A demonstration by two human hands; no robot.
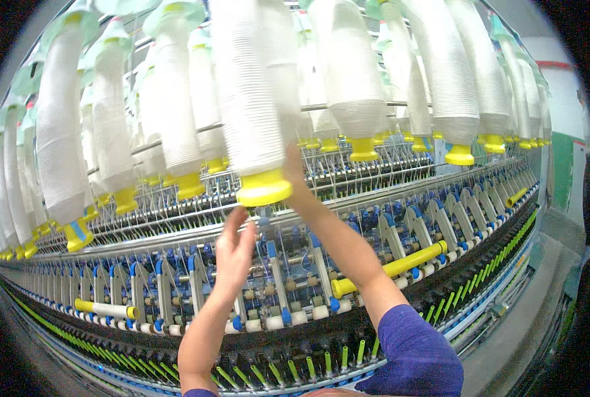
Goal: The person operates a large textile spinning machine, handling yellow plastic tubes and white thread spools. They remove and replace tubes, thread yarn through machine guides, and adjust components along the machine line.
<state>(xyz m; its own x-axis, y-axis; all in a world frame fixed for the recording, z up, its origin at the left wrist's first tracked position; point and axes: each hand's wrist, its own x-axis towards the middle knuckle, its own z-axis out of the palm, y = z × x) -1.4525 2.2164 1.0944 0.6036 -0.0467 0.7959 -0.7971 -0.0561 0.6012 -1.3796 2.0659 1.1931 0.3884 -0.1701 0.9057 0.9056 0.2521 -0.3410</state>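
Note:
A large white roving bobbin [252,92] with a yellow base [264,188] hangs right in front of me. Just below that base, my left hand [234,255] is raised with its fingers stretched upward and apart, holding nothing that I can see. My right hand [295,173] reaches up along the bobbin's right side. Its fingers are blurred and partly behind the bobbin, so their grip does not show. Another white bobbin, smeared by motion, overlaps this one on its right.
Rows of hanging roving bobbins [67,132] fill the upper space. Below runs a spinning frame with grey arms [393,228], white rollers and green spindles [344,357]. On it lie a bare yellow tube [391,268] and a yellow tube with some white roving [106,309]. A walkway [506,344] runs at right.

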